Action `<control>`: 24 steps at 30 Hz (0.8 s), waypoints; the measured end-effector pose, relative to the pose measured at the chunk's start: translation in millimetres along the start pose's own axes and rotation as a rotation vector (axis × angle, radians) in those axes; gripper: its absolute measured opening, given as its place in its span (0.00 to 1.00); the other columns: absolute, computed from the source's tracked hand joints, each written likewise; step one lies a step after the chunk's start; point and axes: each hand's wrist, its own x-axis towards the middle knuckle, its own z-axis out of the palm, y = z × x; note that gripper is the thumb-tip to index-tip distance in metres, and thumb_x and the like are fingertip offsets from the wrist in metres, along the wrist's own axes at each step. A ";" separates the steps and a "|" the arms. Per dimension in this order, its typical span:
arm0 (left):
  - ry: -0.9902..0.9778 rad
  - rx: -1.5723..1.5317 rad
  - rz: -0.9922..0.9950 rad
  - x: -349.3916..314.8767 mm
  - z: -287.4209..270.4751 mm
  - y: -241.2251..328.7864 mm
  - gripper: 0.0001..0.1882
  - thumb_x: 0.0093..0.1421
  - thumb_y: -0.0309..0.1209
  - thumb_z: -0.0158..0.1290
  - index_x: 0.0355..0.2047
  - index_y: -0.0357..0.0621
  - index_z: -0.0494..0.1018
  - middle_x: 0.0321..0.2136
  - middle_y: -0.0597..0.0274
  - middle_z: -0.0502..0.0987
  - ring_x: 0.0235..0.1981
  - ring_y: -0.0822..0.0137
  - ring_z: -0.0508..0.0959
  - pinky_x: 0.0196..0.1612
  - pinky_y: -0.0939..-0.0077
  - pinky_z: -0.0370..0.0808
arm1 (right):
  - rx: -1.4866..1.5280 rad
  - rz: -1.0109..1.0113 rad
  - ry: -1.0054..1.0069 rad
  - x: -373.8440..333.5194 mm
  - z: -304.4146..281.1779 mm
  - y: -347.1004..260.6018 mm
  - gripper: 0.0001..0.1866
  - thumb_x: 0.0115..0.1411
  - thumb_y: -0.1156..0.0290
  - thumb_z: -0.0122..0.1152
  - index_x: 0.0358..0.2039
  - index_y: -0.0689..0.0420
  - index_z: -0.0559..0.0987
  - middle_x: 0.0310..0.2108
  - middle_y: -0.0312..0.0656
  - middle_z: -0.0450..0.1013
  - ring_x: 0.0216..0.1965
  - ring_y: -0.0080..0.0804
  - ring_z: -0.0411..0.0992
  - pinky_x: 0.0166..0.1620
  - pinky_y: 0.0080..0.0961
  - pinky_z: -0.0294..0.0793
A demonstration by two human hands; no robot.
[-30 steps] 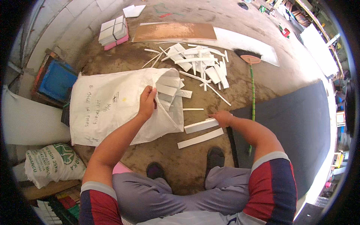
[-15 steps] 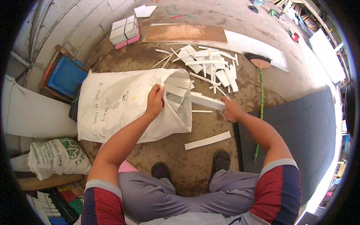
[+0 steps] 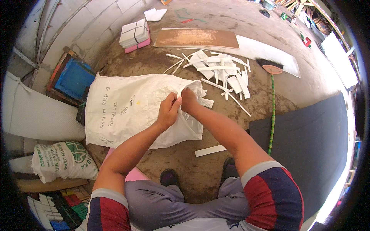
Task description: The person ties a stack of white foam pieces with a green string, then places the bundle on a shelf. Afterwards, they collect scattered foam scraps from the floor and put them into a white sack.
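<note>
A large white woven sack (image 3: 123, 104) with handwriting lies on its side in front of me, its mouth turned to the right. My left hand (image 3: 169, 110) is closed on the rim of that mouth. Close beside it, my right hand (image 3: 188, 101) reaches into the opening; the sack's edge hides its fingers, so what it holds does not show. White foam offcuts (image 3: 206, 102) show at the mouth beyond my right wrist. A single white foam strip (image 3: 210, 150) lies on the floor under my right forearm.
Beyond the sack lies a heap of white foam scraps (image 3: 219, 69). A broom (image 3: 273, 104) lies to the right, across a dark sheet (image 3: 308, 142). Long boards (image 3: 198, 38) and a strapped stack (image 3: 133, 32) lie farther back. A filled bag (image 3: 63, 159) stands at left.
My right hand has moved left from outside the sack into its mouth. The white foam strip it held is no longer visible in it. My left hand still grips the rim.
</note>
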 end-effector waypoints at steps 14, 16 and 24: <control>-0.147 -0.116 -0.226 0.2 18.6 -28.2 0.14 0.72 0.35 0.51 0.31 0.39 0.67 0.20 0.66 0.68 0.22 0.76 0.67 0.26 0.74 0.66 | -0.048 -0.396 0.145 -122.9 -3.5 93.5 0.21 0.58 0.61 0.64 0.51 0.55 0.77 0.52 0.51 0.71 0.55 0.51 0.71 0.58 0.45 0.70; -0.158 -0.127 -0.246 1.2 20.7 -27.3 0.14 0.72 0.35 0.51 0.31 0.39 0.67 0.20 0.66 0.68 0.22 0.76 0.67 0.26 0.74 0.66 | -0.080 -0.383 -0.128 -173.6 14.1 117.7 0.21 0.54 0.59 0.69 0.45 0.56 0.77 0.43 0.46 0.73 0.48 0.48 0.72 0.52 0.42 0.72; -0.146 -0.176 -0.240 6.7 29.0 -32.9 0.13 0.73 0.35 0.51 0.32 0.40 0.68 0.19 0.68 0.68 0.19 0.77 0.67 0.24 0.75 0.66 | -0.108 -0.347 -0.684 -286.4 78.7 136.1 0.19 0.57 0.63 0.66 0.45 0.58 0.75 0.45 0.46 0.75 0.52 0.47 0.72 0.51 0.43 0.75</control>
